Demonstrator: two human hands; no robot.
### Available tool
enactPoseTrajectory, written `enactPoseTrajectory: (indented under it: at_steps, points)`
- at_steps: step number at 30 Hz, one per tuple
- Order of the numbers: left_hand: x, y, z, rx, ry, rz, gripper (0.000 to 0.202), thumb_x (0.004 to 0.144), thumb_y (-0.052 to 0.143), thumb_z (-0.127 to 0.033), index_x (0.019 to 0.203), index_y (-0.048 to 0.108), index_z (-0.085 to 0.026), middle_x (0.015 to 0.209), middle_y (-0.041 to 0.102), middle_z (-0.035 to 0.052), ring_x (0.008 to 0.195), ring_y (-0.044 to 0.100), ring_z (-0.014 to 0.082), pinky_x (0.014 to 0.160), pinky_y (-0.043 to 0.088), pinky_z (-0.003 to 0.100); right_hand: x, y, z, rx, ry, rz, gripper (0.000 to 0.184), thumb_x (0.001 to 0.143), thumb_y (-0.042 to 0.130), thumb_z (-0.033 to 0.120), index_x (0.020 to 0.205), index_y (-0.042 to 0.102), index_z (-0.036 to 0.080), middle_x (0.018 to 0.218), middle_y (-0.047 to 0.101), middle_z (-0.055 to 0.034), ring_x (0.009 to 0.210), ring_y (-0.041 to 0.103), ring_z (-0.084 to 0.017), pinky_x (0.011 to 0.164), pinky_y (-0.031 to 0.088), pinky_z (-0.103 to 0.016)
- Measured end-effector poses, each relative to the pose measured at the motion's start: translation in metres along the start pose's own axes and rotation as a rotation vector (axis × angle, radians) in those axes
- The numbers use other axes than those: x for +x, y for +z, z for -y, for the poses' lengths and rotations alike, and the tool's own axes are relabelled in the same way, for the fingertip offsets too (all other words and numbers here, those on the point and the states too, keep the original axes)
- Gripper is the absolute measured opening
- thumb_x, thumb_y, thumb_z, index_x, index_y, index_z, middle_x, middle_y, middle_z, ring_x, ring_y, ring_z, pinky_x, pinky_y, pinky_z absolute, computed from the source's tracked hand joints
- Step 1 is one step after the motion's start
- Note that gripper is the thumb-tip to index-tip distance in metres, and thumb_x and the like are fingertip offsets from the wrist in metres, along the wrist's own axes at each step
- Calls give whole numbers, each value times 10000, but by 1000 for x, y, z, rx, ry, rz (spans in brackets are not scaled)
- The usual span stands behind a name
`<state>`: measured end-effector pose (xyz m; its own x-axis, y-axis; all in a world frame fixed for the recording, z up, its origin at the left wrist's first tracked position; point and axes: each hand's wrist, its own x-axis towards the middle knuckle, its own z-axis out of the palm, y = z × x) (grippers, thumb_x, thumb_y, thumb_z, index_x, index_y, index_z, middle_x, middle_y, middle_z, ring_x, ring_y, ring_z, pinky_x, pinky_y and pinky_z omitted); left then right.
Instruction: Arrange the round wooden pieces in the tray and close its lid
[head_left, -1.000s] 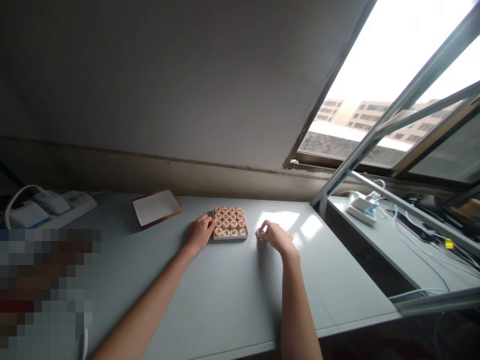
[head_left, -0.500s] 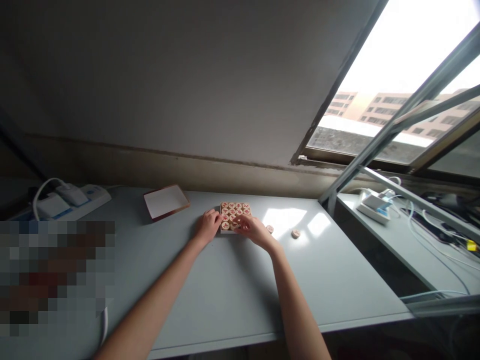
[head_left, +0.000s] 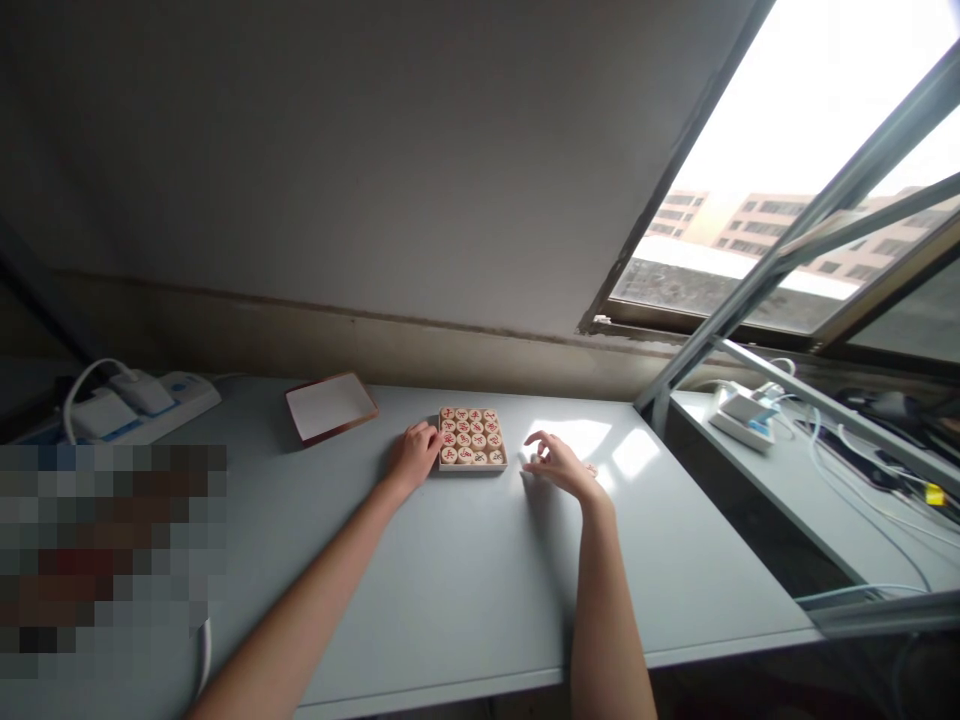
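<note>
A shallow box [head_left: 472,468] on the table holds several round Chinese chess pieces [head_left: 464,440] with red characters, set in rows. At its left side, my left hand [head_left: 415,456] has its fingers curled against the box wall. My right hand [head_left: 561,468] is over the table to the right of the box, with thumb and index finger apart around a loose chess piece [head_left: 535,459], which is partly hidden. Another loose piece [head_left: 592,471] shows just behind that hand, also partly covered.
An open box lid [head_left: 332,408] lies at the back left with its white inside up. A power strip [head_left: 180,395] with plugs is farther left. A metal frame [head_left: 660,405] and a second power strip [head_left: 741,420] with cables stand on the right, below a window.
My right hand has left the chess pieces in the box and moved right to the nearer loose piece. The left hand stays at the box.
</note>
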<state>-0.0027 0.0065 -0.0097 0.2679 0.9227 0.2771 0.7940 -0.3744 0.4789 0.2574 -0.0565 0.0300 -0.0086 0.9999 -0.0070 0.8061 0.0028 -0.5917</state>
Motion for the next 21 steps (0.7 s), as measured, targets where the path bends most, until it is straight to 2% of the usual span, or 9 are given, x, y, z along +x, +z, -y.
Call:
enactPoseTrajectory:
  at_steps: [2, 6, 9, 11, 13, 17, 21]
  points:
    - [0, -1, -1, 5, -5, 5, 320, 869, 341, -305, 671, 561, -182, 757, 562, 30, 742, 504, 128, 650, 335, 232, -2, -1, 2, -9, 26, -31, 302, 655, 569, 247, 952, 518, 235, 869, 447, -12, 643, 501, -119, 605, 416, -255]
    - [0, 0, -1, 20, -6, -4, 324, 870, 338, -307, 674, 564, -182, 760, 566, 30, 744, 506, 128, 647, 332, 232, -4, -4, -2, -101, 139, -157, 382, 604, 615, 247, 978, 536, 240, 933, 470, -40, 716, 512, -153, 606, 406, -264]
    - [0, 1, -1, 24, 9, -17, 324, 870, 336, -306, 667, 556, -182, 762, 567, 30, 738, 509, 128, 633, 328, 233, -4, -7, -11, -109, 191, -148, 253, 614, 623, 253, 859, 583, 203, 841, 516, -38, 726, 517, -167, 611, 397, -263]
    - [0, 0, -1, 17, 12, -15, 321, 869, 337, -302, 666, 555, -182, 762, 567, 30, 737, 509, 128, 634, 330, 233, -1, -7, -13, -76, 143, -110, 171, 645, 612, 270, 797, 598, 194, 804, 540, -36, 706, 515, -161, 613, 394, -259]
    - [-1, 0, -2, 11, 6, -10, 320, 869, 336, -301, 672, 557, -182, 763, 566, 31, 739, 508, 128, 637, 332, 232, 1, -6, -6, -21, 54, -99, 192, 675, 601, 326, 821, 604, 201, 828, 558, -33, 681, 510, -150, 608, 394, -256]
    - [0, 1, -1, 19, 0, -6, 318, 867, 342, -303, 659, 549, -180, 749, 556, 28, 736, 506, 127, 640, 331, 227, 6, -1, 24, 80, -123, -98, 330, 704, 571, 460, 935, 593, 224, 906, 577, -29, 672, 504, -142, 594, 389, -253]
    - [1, 4, 3, 28, 22, -19, 320, 868, 336, -312, 649, 530, -182, 740, 545, 24, 728, 506, 125, 638, 328, 222, 8, 9, 44, 32, -170, -70, 305, 686, 593, 471, 893, 606, 247, 856, 596, 1, 647, 489, -132, 564, 359, -237]
